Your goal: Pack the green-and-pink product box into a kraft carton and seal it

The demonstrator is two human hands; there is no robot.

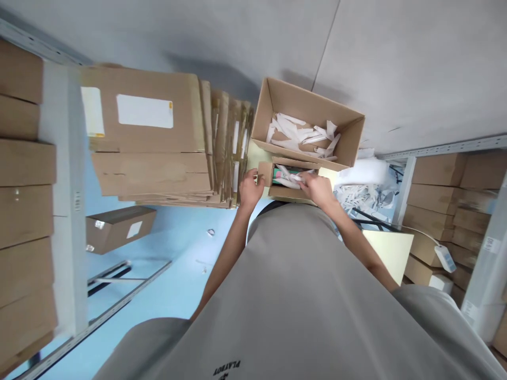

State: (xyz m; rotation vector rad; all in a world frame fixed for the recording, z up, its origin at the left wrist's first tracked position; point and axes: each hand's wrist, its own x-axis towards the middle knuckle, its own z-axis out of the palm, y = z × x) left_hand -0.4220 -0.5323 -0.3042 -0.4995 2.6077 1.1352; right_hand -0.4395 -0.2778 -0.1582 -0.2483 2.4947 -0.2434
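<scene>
A small open cardboard box (291, 193) sits close in front of my body, with a green and pink item (280, 174) inside. White paper strips (288, 178) lie over that item and partly cover it. My right hand (317, 188) reaches in from the right, its fingers closed on some of the strips. At the box's left end my left hand (251, 189) is beside the raised flap (265, 173), thumb and fingers apart, holding nothing. Behind stands a larger open carton (309, 97) with more white strips (301, 134) scattered on its bottom.
Flattened cardboard cartons (152, 126) stand in a thick row to the left. A closed carton (121, 228) is on the floor beyond them. At right, a pile of paper shreds (364, 198) lies near a shelf of boxes (435, 190). More stacked boxes (26, 211) line the left edge.
</scene>
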